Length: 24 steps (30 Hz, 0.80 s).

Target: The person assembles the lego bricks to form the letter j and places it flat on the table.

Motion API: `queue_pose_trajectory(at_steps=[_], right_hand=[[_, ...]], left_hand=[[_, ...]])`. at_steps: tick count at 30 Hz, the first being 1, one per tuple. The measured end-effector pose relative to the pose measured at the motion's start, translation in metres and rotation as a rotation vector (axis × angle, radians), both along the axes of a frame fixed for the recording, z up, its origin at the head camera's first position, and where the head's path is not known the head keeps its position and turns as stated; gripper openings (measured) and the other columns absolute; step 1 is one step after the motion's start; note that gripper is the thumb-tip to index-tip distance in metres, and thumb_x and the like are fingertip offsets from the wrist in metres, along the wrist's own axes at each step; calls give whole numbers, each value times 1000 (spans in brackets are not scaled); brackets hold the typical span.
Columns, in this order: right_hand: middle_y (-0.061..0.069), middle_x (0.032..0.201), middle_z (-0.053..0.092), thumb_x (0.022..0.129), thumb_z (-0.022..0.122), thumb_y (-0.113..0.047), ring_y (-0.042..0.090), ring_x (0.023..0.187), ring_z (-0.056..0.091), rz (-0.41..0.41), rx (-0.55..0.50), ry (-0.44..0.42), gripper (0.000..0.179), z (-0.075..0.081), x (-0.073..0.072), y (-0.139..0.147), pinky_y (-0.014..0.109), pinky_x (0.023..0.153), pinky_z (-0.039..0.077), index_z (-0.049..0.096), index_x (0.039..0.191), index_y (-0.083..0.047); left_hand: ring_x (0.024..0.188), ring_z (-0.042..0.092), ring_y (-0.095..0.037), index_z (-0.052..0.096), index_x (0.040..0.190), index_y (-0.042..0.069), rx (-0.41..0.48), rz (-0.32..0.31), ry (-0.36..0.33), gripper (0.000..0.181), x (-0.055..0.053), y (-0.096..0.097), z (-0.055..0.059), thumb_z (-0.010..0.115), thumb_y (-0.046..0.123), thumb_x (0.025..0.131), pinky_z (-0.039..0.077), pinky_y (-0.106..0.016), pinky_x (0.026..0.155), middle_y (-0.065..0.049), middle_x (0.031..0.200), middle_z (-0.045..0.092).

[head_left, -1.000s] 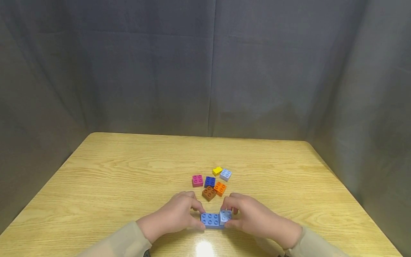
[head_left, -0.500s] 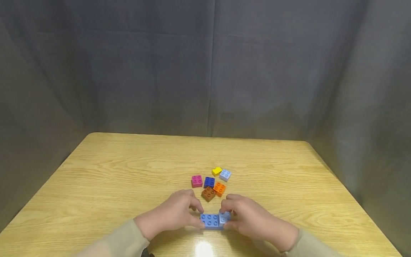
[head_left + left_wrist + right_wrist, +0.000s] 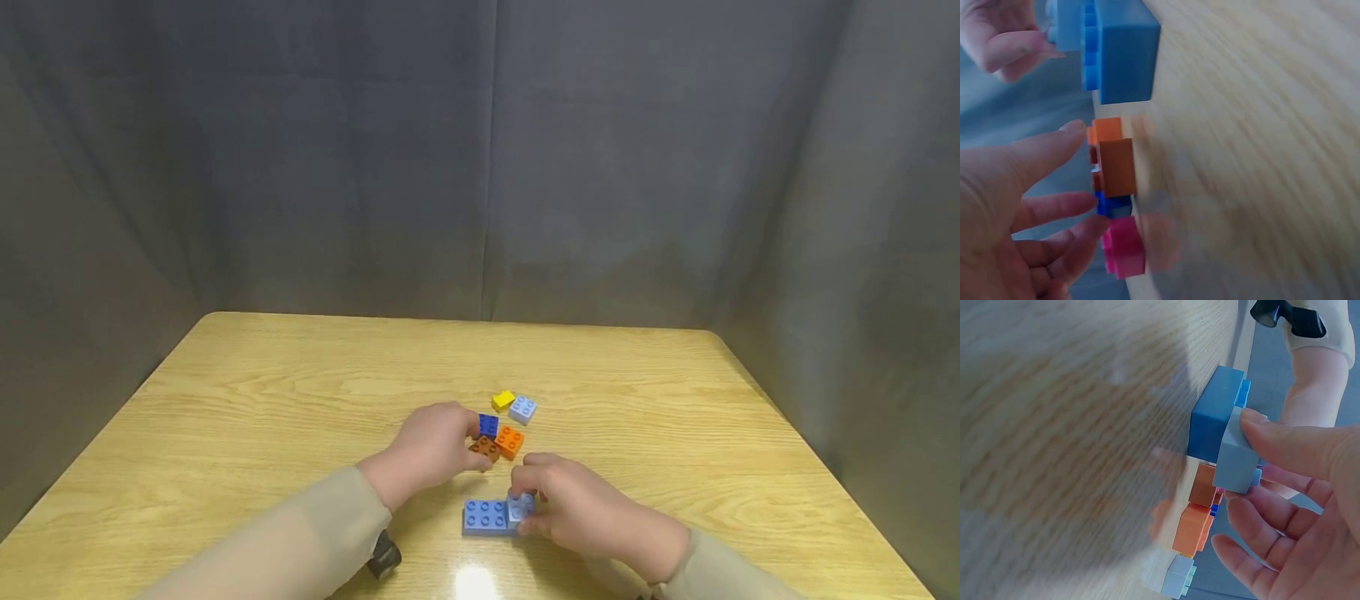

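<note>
My right hand [image 3: 573,508] pinches a pale blue square brick [image 3: 1234,456] between thumb and fingers. That brick sits on the right end of a longer blue brick [image 3: 482,527], which lies flat on the table. My left hand [image 3: 431,446] hovers over the loose bricks with thumb and fingers spread, gripping nothing. Its thumb is near a brown brick [image 3: 485,450] and its fingertips are right by a dark blue brick [image 3: 489,426] and a pink brick [image 3: 1125,247]. In the head view the left hand hides the pink brick.
Beside the brown brick lies an orange brick [image 3: 510,442]. Farther back are a small yellow brick [image 3: 503,402] and another pale blue brick [image 3: 522,408]. Everything rests on a wooden table [image 3: 300,392], with a grey curtain [image 3: 337,192] behind it.
My left hand has left the end of the long blue brick and moved forward to the loose bricks. The right hand stays on the pale blue brick.
</note>
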State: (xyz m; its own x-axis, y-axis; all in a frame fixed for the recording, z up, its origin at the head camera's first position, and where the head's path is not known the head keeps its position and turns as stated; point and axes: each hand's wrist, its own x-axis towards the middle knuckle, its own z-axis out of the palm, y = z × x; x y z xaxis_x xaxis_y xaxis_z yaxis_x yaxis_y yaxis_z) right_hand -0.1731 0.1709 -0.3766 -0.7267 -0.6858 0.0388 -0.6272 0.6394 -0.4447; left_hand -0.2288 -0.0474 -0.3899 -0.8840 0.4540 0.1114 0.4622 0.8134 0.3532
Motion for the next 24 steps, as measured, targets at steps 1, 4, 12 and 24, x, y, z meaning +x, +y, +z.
queue_pose_trajectory(at_steps=[1,4,12,24], right_hand=[[-15,92,55,77,84,-15,8,82,54,3,1,4,24,0,0,0,24,69,48,66,92,-19],[-15,91,55,77,85,-15,8,81,53,7,1,7,24,-1,1,0,24,69,47,67,92,-19],[-14,91,55,77,84,-13,7,80,50,12,15,25,24,0,1,0,23,68,46,66,91,-19],[-15,90,53,78,84,-15,6,78,49,10,30,3,24,0,0,2,23,67,45,66,93,-21]], left_hand=[[66,50,-11,68,82,17,-13,4,-1,31,-1,2,-1,84,43,76,42,-30,61,10,72,55],[64,48,-12,64,79,18,-26,8,-2,32,-2,7,-4,85,41,75,40,-30,60,11,67,53],[64,48,-14,60,73,19,14,-14,7,27,1,9,-5,84,30,78,40,-31,61,10,66,53],[91,57,-9,74,100,19,128,-169,-107,24,31,-20,10,82,30,80,48,-32,80,16,92,62]])
